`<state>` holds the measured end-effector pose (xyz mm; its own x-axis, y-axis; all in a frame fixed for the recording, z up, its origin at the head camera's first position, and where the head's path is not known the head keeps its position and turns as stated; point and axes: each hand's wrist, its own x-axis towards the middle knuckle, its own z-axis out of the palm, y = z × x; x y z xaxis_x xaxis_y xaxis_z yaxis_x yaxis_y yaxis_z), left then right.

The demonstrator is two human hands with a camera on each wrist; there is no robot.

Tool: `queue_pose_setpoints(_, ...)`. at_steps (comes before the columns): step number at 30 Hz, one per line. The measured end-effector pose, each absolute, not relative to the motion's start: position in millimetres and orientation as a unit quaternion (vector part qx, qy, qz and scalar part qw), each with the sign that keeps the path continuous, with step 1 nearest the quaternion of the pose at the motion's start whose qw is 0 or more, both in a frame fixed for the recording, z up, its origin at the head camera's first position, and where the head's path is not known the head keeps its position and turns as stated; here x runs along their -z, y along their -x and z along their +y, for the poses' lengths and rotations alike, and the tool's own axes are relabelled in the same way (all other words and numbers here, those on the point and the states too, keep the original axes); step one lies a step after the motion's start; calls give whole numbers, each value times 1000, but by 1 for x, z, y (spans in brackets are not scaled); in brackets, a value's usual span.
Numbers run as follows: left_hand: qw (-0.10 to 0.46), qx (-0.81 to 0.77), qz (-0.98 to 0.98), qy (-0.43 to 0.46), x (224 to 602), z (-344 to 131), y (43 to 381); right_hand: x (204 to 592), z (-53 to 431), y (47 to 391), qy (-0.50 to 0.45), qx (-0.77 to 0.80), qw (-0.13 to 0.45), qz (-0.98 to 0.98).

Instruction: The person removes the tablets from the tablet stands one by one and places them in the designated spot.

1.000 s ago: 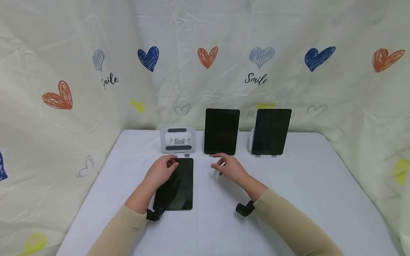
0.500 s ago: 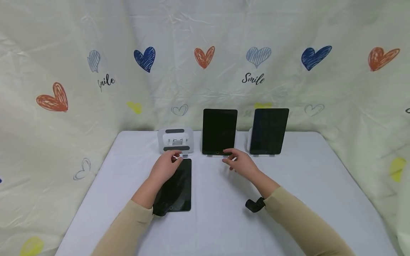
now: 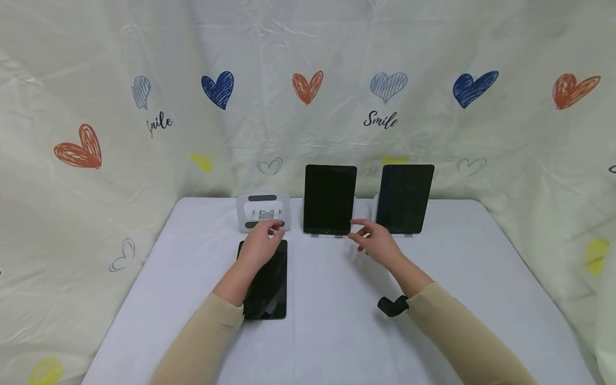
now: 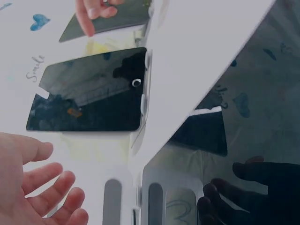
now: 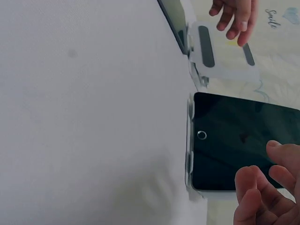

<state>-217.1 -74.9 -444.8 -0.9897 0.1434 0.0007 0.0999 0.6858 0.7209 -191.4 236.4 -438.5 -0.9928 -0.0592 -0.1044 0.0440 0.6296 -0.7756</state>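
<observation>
My left hand [image 3: 262,243] hovers over the top part of a black tablet [image 3: 273,289] lying flat on the table. Its fingertips overlap the lower pad of an unoccupied white tablet stand [image 3: 242,207] in the head view. Relaxed, slightly bent fingers hold nothing in the left wrist view, beside the stand's grey pad [image 4: 112,201]. A second tablet [image 3: 329,198] leans upright on a stand in the middle. My right hand [image 3: 377,243] hangs loosely before the gap between it and a third propped tablet [image 3: 406,195], with nothing between thumb and fingers.
A white-covered table [image 3: 332,331] carries everything. Behind it hangs a pale curtain [image 3: 269,123] printed with hearts and "Smile". The stands line the table's back edge. A black wrist camera [image 3: 393,306] sticks out beneath the right sleeve.
My left hand has moved forward and right, from the flat tablet's upper left edge toward the stand. My right hand has drifted right, away from the middle tablet. The tablets stay put.
</observation>
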Motion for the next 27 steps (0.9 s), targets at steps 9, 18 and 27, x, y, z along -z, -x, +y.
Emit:
queue_pose_setpoints(9, 17, -398, 916, -56, 451, -58, 228, 436, 242, 200, -17, 430, 55, 901)
queue_pose_setpoints(18, 7, -399, 914, -68, 453, -43, 245, 439, 244, 212, -20, 413, 33, 910)
queue_pose_setpoints(27, 19, -425, 903, -66, 451, -27, 260, 439, 244, 229, -37, 411, 11, 911)
